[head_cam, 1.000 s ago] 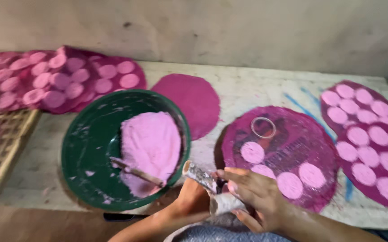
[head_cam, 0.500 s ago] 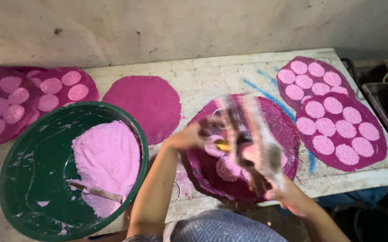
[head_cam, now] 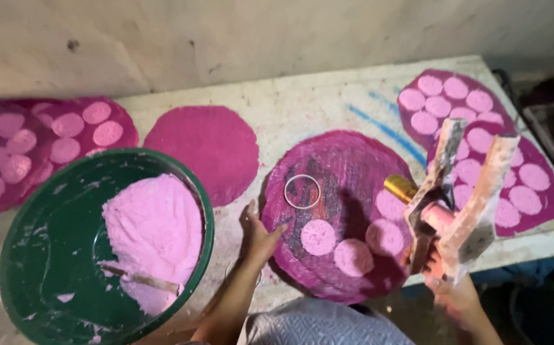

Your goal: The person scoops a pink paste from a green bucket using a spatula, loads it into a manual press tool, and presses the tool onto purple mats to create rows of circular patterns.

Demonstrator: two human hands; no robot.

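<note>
our left hand [head_cam: 257, 237] rests open, steadying the mat [head_cam: 341, 211]; our right hand [head_cam: 452, 287] grips the press [head_cam: 462, 198]; we should lower it squarely beside the discs [head_cam: 318, 237].

Green basin [head_cam: 21, 255], pink powder [head_cam: 155, 230]

The bench [head_cam: 315, 102] looks like rough, matt painted wood, its pale coat scuffed and streaked with blue. The green basin [head_cam: 53, 255] at its near left corner is smooth glossy plastic, smeared with dried paste; the pink mass [head_cam: 155, 230] inside looks soft, wet and dull. The magenta round mat [head_cam: 347, 172] has a ribbed, woven surface. On it lies a thin shiny metal ring [head_cam: 302, 191]. The press tool [head_cam: 462, 204] has crusted, chalky-looking arms and a glossy brass-coloured barrel.
</note>
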